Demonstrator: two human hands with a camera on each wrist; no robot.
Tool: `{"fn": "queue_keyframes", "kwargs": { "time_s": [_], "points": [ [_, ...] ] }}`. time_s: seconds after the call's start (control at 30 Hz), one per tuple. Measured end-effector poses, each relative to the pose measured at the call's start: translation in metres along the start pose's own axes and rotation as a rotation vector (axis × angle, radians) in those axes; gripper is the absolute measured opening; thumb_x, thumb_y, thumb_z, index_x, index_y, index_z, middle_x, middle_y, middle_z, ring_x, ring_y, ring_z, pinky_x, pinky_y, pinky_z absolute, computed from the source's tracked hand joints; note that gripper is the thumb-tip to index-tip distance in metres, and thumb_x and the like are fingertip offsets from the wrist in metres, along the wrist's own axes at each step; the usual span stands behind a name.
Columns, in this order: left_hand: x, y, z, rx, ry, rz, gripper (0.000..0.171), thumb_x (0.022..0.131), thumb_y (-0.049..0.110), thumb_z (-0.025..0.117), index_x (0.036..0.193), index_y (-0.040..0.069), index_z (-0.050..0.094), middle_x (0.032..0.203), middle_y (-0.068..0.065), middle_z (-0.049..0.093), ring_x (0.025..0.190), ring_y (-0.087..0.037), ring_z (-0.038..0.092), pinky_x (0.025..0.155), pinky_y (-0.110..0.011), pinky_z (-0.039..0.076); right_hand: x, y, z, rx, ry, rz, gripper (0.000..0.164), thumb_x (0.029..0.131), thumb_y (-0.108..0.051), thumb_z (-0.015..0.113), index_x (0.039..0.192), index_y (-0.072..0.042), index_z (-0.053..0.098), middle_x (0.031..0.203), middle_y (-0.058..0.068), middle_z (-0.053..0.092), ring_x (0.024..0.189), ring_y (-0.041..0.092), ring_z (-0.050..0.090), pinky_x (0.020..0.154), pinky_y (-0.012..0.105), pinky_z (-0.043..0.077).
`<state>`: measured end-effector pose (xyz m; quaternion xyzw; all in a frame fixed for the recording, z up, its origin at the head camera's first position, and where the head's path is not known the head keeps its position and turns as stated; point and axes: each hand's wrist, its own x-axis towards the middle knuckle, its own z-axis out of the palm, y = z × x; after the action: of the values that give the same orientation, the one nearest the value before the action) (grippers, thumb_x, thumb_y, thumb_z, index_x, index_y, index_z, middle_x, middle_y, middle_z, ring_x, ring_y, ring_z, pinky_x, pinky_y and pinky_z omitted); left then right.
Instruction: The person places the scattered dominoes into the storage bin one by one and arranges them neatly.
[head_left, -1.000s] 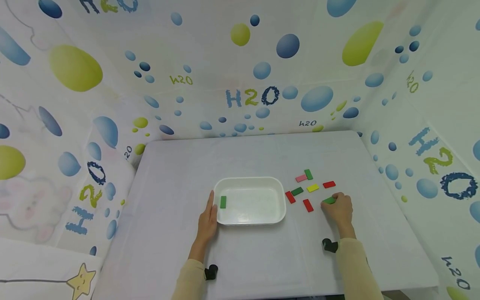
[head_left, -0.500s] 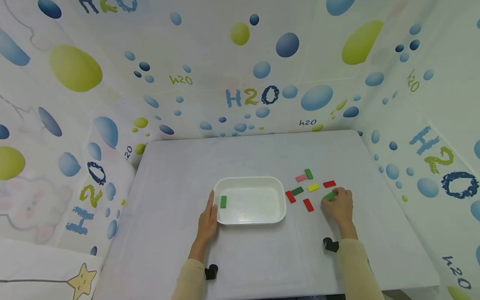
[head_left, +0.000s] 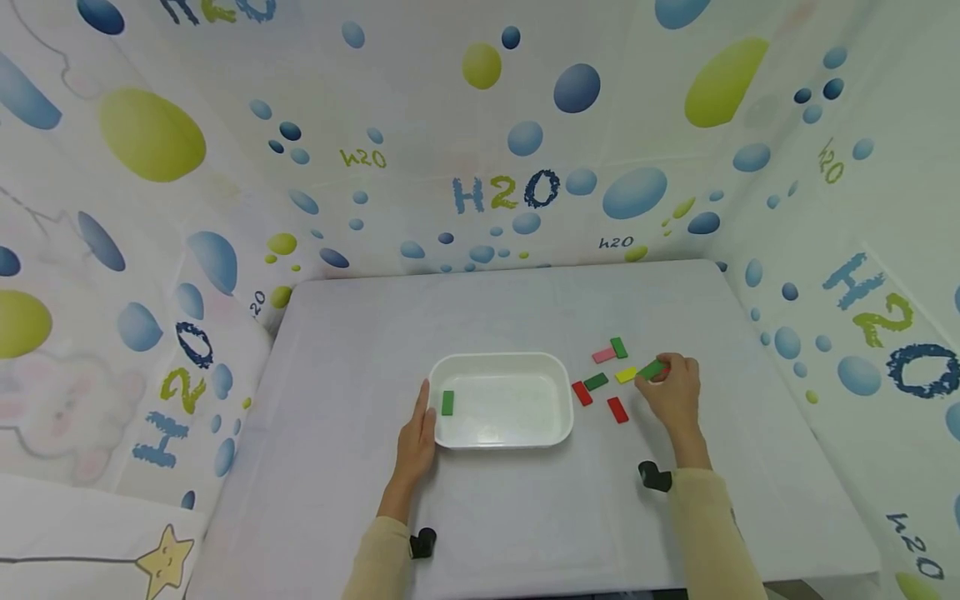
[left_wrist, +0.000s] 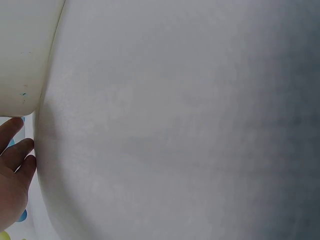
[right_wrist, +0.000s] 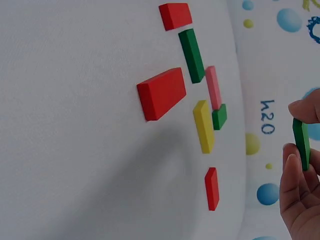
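My right hand [head_left: 672, 395] pinches a green block [right_wrist: 301, 142] between thumb and fingers; in the right wrist view it is held up off the white table. A white tray [head_left: 504, 442] lies left of it, with one green block [head_left: 447, 403] inside near its left end. My left hand [head_left: 417, 437] rests against the tray's left side, fingers straight along the rim. Between tray and right hand lie a yellow block [right_wrist: 203, 127], a pink block [right_wrist: 213, 87], a dark green block [right_wrist: 192, 56] and a red block [right_wrist: 162, 94], among several others.
White cloth covers the table [head_left: 337, 375]. A printed curtain [head_left: 420, 100] with dots and lettering stands behind and at both sides. A red block [right_wrist: 212, 189] lies under the right hand's reach, partly hidden by it in the head view.
My right hand has lifted the green block and moved it away from me and slightly left, over the red block. The left hand and tray have stayed in place.
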<state>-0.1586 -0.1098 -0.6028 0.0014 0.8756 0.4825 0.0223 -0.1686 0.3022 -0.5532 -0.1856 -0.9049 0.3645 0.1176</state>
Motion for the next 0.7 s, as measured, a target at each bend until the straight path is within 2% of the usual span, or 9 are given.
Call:
{"fn": "queue_keyframes", "kwargs": {
  "time_s": [0.13,0.33,0.43,0.53,0.7],
  "points": [
    [0.001,0.000,0.000,0.002,0.003,0.001,0.052,0.107,0.027,0.028,0.158,0.019,0.019,0.161,-0.008,0.026,0.147,-0.031,0.028,0.121,-0.046,0.023,0.000,-0.009,0.002,0.015,-0.012,-0.016,0.047,0.084,-0.011,0.071,0.123,0.006,0.053,0.115,0.022,0.045,0.091,0.030,0.054,0.072,0.030,0.045],
    [0.000,-0.001,0.000,0.000,0.000,0.000,0.052,0.107,0.028,0.027,0.158,0.018,0.019,0.161,-0.008,0.025,0.148,-0.030,0.027,0.121,-0.046,0.022,0.000,-0.023,0.006,0.072,-0.045,-0.071,0.045,0.083,-0.008,0.072,0.122,0.006,0.053,0.116,0.021,0.045,0.095,0.032,0.060,0.065,0.014,0.043],
    [0.000,-0.001,0.001,0.002,0.003,0.001,0.052,0.107,0.029,0.027,0.158,0.018,0.019,0.161,-0.008,0.025,0.147,-0.030,0.027,0.121,-0.046,0.022,0.000,-0.030,0.009,0.092,-0.054,-0.108,0.045,0.083,-0.007,0.073,0.122,0.006,0.054,0.116,0.021,0.046,0.095,0.031,0.061,0.066,0.011,0.043],
    [0.000,-0.001,0.001,0.001,0.008,0.001,0.052,0.107,0.029,0.027,0.158,0.018,0.019,0.161,-0.008,0.025,0.147,-0.030,0.027,0.122,-0.046,0.022,0.001,-0.037,0.013,0.100,-0.067,-0.138,0.046,0.083,-0.008,0.073,0.123,0.007,0.054,0.116,0.021,0.046,0.095,0.030,0.062,0.070,0.017,0.049],
    [0.001,-0.002,0.002,0.000,0.015,0.003,0.052,0.107,0.029,0.027,0.158,0.019,0.019,0.161,-0.007,0.026,0.147,-0.030,0.028,0.121,-0.046,0.022,0.003,-0.048,0.021,0.111,-0.089,-0.162,0.047,0.084,-0.008,0.072,0.125,0.006,0.054,0.119,0.021,0.046,0.094,0.031,0.062,0.078,0.039,0.058]
  ]
}}
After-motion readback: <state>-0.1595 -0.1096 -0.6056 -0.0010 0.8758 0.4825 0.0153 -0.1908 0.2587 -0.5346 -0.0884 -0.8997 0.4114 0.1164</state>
